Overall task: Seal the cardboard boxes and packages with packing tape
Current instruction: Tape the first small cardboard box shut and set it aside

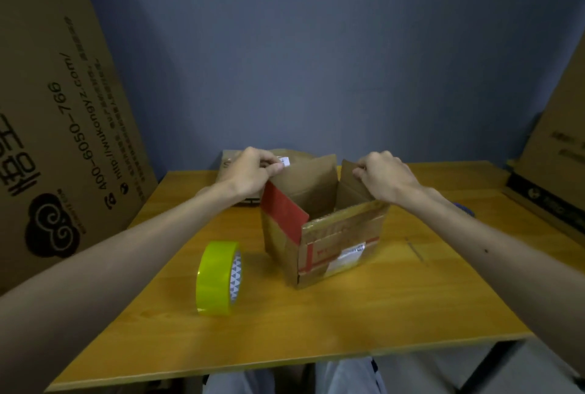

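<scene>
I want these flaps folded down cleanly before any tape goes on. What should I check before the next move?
1. Flaps gripped: left hand pinches the red-taped flap and right hand pinches the opposite flap: ok.
2. Flaps closed: the held flaps stand up, so the box is open: not ok.
3. Contents clear of the flaps: the bottom of the box is hidden: cannot tell.
4. Tape within reach: tape roll stands on edge on the table, left of the box and apart from it: ok.
5. Tape's loose end found: cannot tell.
</scene>
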